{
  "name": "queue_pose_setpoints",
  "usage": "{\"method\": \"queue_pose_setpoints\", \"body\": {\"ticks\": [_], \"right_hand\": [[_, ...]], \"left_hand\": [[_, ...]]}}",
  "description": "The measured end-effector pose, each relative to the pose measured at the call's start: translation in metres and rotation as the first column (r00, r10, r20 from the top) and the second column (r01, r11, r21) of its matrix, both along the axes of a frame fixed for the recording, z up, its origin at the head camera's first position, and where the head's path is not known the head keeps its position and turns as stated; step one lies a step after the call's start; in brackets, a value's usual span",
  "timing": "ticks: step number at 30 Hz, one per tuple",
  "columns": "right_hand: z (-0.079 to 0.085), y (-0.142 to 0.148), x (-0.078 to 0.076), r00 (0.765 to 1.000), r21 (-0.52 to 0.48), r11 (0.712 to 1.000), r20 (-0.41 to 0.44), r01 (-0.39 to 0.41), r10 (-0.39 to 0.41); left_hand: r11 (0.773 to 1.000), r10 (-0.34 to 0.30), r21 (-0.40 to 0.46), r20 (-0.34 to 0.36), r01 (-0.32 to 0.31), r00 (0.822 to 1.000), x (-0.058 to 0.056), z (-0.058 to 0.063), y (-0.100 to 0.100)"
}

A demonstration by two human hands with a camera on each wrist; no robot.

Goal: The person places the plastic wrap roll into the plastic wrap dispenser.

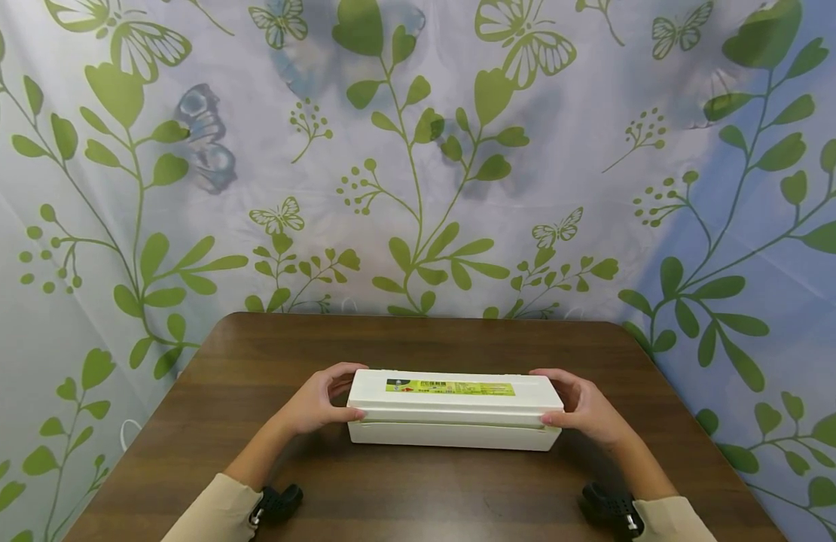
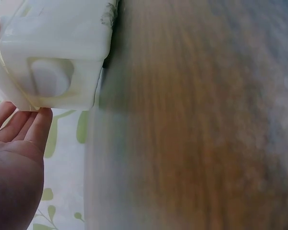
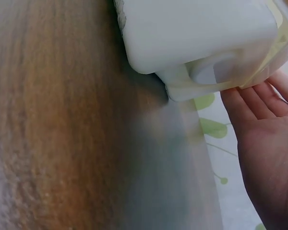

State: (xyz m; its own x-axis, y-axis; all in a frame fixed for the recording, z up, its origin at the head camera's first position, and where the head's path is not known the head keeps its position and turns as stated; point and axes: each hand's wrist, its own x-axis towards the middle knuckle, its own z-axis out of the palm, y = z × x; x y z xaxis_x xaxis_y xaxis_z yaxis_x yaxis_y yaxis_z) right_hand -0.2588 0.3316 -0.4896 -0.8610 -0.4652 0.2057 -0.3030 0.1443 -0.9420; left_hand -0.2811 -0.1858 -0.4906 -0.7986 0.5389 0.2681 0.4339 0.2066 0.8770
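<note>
A long white plastic cling film dispenser (image 1: 452,429) with a yellow-green printed label (image 1: 450,387) on its lid sits at the middle of the table. My left hand (image 1: 321,399) grips its left end, thumb at the front and fingers round the back edge. At the right end, my right hand (image 1: 587,403) holds it the same way. Both wrist views show a recessed round piece in the end wall, with the left fingers (image 2: 39,127) and right fingers (image 3: 240,105) along the far edge of the lid. The lid lies down over the base.
The brown wooden table (image 1: 431,497) has rounded far corners. Close behind it hangs a pale curtain (image 1: 418,188) printed with green leaves and butterflies. Black straps (image 1: 276,503) sit on both wrists, below the beige sleeves (image 1: 218,512).
</note>
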Motion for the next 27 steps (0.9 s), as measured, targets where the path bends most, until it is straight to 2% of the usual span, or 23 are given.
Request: {"method": "queue_pose_setpoints", "body": {"ticks": [6,13,27], "right_hand": [[-0.001,-0.0004,0.0008,1.0,0.0,1.0,0.02,-0.006,0.006],[-0.0022,-0.0024,0.0006,1.0,-0.016,0.999,0.006,-0.029,0.029],[-0.0059,-0.0006,-0.0023,0.999,-0.021,0.999,0.014,-0.045,0.045]], "left_hand": [[1.0,0.008,-0.017,0.0,-0.008,1.0,-0.001,-0.0015,-0.001],[0.999,0.023,-0.037,0.007,-0.023,1.0,-0.0011,-0.0025,-0.0025],[0.998,0.018,-0.054,0.006,-0.018,1.0,-0.0045,-0.0041,-0.0041]]}}
